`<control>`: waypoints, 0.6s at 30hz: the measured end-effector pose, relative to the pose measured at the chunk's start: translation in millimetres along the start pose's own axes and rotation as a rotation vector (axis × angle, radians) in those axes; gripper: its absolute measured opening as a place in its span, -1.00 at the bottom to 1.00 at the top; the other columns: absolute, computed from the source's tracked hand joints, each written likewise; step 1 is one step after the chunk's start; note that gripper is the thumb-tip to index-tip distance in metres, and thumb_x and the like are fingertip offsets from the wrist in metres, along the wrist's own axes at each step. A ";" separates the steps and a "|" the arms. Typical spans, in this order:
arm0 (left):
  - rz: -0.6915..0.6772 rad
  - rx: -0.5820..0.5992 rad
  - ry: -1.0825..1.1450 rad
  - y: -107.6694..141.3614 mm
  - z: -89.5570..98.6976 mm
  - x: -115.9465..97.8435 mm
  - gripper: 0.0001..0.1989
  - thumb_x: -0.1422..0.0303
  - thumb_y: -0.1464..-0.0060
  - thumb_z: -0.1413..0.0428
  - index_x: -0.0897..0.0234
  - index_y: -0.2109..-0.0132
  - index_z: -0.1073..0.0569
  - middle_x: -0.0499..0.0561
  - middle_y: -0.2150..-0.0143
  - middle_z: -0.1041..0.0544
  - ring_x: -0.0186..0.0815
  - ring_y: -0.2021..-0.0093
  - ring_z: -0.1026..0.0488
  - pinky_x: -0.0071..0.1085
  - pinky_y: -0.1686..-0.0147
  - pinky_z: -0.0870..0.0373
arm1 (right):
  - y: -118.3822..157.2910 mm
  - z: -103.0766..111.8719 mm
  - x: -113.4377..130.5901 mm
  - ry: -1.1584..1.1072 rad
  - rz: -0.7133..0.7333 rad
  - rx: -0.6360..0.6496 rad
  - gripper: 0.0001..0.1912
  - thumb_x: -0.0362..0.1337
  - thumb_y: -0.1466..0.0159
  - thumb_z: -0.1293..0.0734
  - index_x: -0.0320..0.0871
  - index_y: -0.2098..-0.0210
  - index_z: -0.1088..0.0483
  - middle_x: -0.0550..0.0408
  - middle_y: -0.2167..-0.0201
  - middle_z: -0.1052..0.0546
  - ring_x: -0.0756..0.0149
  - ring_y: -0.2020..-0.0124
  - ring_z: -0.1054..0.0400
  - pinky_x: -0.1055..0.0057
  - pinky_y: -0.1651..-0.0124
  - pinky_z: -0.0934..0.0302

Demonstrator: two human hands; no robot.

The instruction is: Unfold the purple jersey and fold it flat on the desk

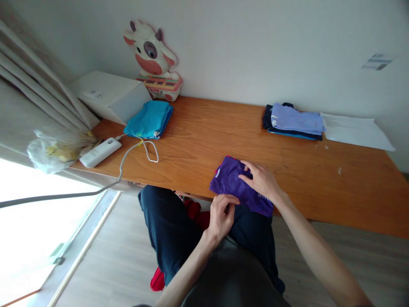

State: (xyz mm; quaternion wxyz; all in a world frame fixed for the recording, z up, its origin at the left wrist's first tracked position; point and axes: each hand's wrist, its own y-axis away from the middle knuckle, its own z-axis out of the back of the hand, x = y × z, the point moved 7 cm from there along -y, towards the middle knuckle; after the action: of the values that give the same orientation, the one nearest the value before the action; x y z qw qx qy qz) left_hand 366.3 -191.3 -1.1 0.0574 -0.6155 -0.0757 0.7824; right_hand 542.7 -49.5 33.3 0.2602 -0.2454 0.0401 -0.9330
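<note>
We see both our bare forearms reaching forward from the bottom of the view, converging toward the middle. Our right hand [260, 179] lies palm down, fingers spread loosely and pointing left, the wrist nearly straight and the forearm running back to the lower right. Our left hand [221, 215] sits lower and nearer the body, back of the hand toward us, fingers curled in with the thumb against them in a pinching grip. The two hands are near each other, not touching.
</note>
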 end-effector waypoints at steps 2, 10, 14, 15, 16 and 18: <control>0.046 0.037 0.100 19.5 -6.8 6.0 -0.72 0.38 -0.40 -0.11 -0.06 0.14 -0.71 0.04 0.09 -0.73 0.00 0.02 -0.67 0.08 -0.12 -0.56 | 1.7 -3.6 -2.0 -0.002 -0.064 0.039 -0.60 -0.08 -0.48 -0.41 -0.01 -0.26 -0.49 -0.05 0.07 -0.67 -0.04 0.07 -0.60 0.03 -0.02 -0.50; 0.356 0.044 0.282 59.3 -35.4 36.6 -0.80 0.15 -0.41 -0.17 0.01 0.07 -0.70 0.10 0.07 -0.71 0.00 0.05 -0.63 -0.02 -0.07 -0.55 | -10.1 -1.9 7.0 -0.087 -0.040 0.023 -0.85 -0.20 -0.54 -0.30 -0.01 0.19 -0.43 -0.02 0.15 -0.64 0.03 0.10 -0.55 0.14 -0.03 -0.41; 0.448 0.032 0.411 57.8 -48.3 50.4 -0.67 0.00 -0.39 -0.23 0.05 -0.11 -0.64 0.13 -0.12 -0.69 0.00 -0.10 -0.63 -0.07 -0.14 -0.55 | -8.5 -4.8 -0.2 -0.193 -0.138 0.024 -0.84 -0.11 -0.55 -0.29 -0.01 -0.01 -0.44 0.02 0.18 -0.64 0.05 0.16 -0.57 0.17 0.04 -0.42; 0.444 0.048 0.436 56.0 -51.3 50.9 -0.64 -0.02 -0.40 -0.22 0.06 -0.14 -0.63 0.14 -0.15 -0.68 -0.01 -0.13 -0.62 -0.07 -0.17 -0.54 | -8.0 -6.0 -1.8 -0.187 -0.141 0.026 -0.75 -0.08 -0.52 -0.34 -0.02 -0.11 -0.43 0.00 0.14 -0.64 0.03 0.12 -0.58 0.16 0.02 -0.43; 0.439 0.063 0.458 53.9 -54.0 50.7 -0.62 -0.03 -0.40 -0.22 0.06 -0.16 -0.62 0.14 -0.17 -0.68 -0.01 -0.16 -0.62 -0.07 -0.21 -0.53 | -7.6 -7.8 -3.2 -0.164 -0.142 0.036 -0.64 -0.05 -0.49 -0.39 -0.02 -0.20 -0.41 -0.01 0.11 -0.64 0.01 0.10 -0.58 0.14 0.00 -0.44; 0.432 0.078 0.513 49.7 -57.7 49.2 -0.59 -0.04 -0.41 -0.22 0.08 -0.19 -0.61 0.14 -0.18 -0.67 0.00 -0.19 -0.61 -0.05 -0.27 -0.51 | -7.5 -11.8 -5.1 -0.092 -0.139 0.068 -0.54 -0.03 -0.45 -0.44 -0.04 -0.25 -0.41 -0.03 0.12 -0.63 -0.04 0.10 -0.58 0.09 -0.01 -0.46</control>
State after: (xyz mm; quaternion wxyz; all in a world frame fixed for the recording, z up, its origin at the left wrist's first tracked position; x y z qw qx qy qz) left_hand 411.0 -228.3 -70.8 -0.0692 -0.7914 0.1032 0.5986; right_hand 537.3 -41.1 22.2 0.2044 -0.2813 -0.0206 -0.9374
